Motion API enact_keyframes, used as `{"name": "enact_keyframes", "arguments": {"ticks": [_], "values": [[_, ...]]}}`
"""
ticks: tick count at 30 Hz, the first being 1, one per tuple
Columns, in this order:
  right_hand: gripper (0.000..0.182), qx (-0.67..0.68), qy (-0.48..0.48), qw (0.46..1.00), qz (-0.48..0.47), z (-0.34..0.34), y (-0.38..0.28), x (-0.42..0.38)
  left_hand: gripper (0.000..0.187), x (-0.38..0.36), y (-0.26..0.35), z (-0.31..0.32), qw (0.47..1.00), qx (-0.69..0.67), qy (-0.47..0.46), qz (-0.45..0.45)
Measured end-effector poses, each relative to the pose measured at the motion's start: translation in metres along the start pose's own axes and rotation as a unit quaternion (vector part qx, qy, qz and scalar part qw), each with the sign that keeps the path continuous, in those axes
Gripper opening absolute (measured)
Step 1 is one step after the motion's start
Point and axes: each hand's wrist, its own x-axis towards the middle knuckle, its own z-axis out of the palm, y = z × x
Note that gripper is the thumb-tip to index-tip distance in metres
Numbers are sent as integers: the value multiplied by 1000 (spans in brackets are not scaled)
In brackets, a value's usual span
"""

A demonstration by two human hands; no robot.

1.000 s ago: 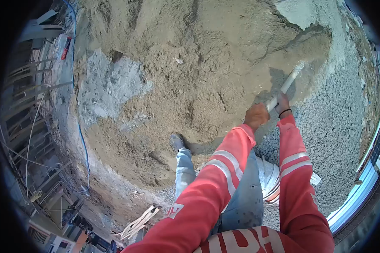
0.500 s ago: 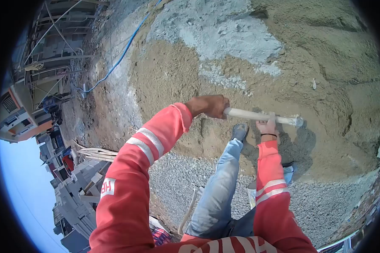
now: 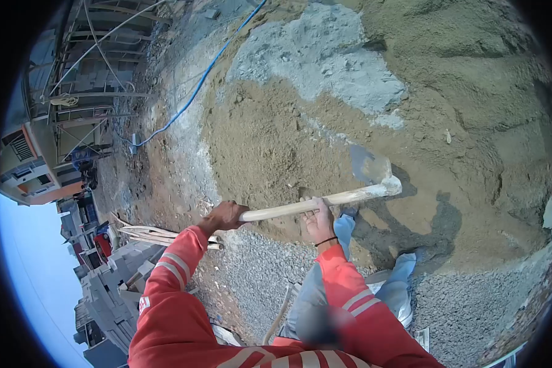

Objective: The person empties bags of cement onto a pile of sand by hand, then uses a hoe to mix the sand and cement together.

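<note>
Now, in the head view, the pale wooden shovel with a grey metal blade (image 3: 285,210) lies almost crosswise in front of the person, and its flat blade (image 3: 371,167) shows over the tan sand (image 3: 484,122), whereas 0.5 s ago only the handle and its whitened end were visible. Both hands have come lower and further left: the left hand (image 3: 226,214) is closed in a fist around the handle's near end, and the right hand (image 3: 318,222), with a thin black band (image 3: 326,241) at its wrist, curls around the shaft between that fist and the whitened socket. How firmly the right fingers press, I cannot tell. The 2 hands appear further apart than before, and the right hand sits further from the socket. For the shovelling in hand, I judge that this turns the blade's face into view and gives a wider hold for steering it. Whether the blade touches the sand or carries any is unclear; part of its surface looks tan, part grey. Beyond it lies the pale grey powdery patch (image 3: 319,55), with the thin blue hose (image 3: 193,98) to its left; the loose grey gravel (image 3: 472,300) spreads on the near side.
</note>
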Motion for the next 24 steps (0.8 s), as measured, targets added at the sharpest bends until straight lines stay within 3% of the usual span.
{"name": "enact_keyframes", "arguments": {"ticks": [2, 4, 5, 6, 7, 8, 9, 10, 11, 14, 15, 16, 18, 20, 21, 23, 24], "values": [[26, -52, 129, 986, -94, -94, -74, -22, 29, 55, 93, 66, 998, -47, -30, 41], [19, -11, 178, 963, -204, -184, -158, -69, 32, 105, 209, 126, 985, -123, -43, 112], [19, -19, 300, 908, -291, -190, -203, -118, 35, 127, 270, 155, 969, -176, -39, 168], [19, 7, 272, 891, -363, -237, -245, -154, 32, 146, 336, 179, 958, -182, -45, 216], [19, -1, 316, 858, -405, -261, -290, -201, 31, 154, 410, 179, 943, -238, -67, 222], [16, -131, 438, 748, -481, -286, -332, -250, 31, 165, 476, 198, 924, -257, -19, 283], [14, -60, 368, 752, -543, -302, -370, -300, 32, 175, 542, 201, 900, -272, -4, 340], [13, -41, 360, 724, -587, -300, -407, -353, 31, 174, 607, 191, 887, -289, 19, 361], [12, -54, 334, 675, -656, -304, -438, -400, 32, 185, 671, 199, 865, -321, -15, 385], [12, -110, 414, 526, -734, -305, -514, -497, 30, 204, 846, 173, 817, -335, 40, 467], [16, -152, 462, 482, -729, -318, -536, -509, 31, 208, 894, 154, 801, -356, 22, 480], [20, -194, 507, 436, -718, -336, -559, -517, 30, 220, 936, 159, 775, -360, 107, 508], [29, -272, 580, 360, -678, -389, -617, -530, 32, 262, 1007, 171, 773, -331, 77, 536], [35, -227, 605, 412, -642, -414, -656, -521, 31, 287, 1035, 187, 804, -315, 112, 492], [36, -245, 625, 394, -628, -448, -686, -503, 31, 302, 1041, 196, 806, -310, 110, 493], [38, -258, 626, 462, -573, -509, -695, -453, 35, 330, 1032, 219, 880, -245, 7, 407], [39, -255, 599, 543, -531, -526, -688, -427, 39, 334, 1020, 231, 906, -217, -11, 363]]}}
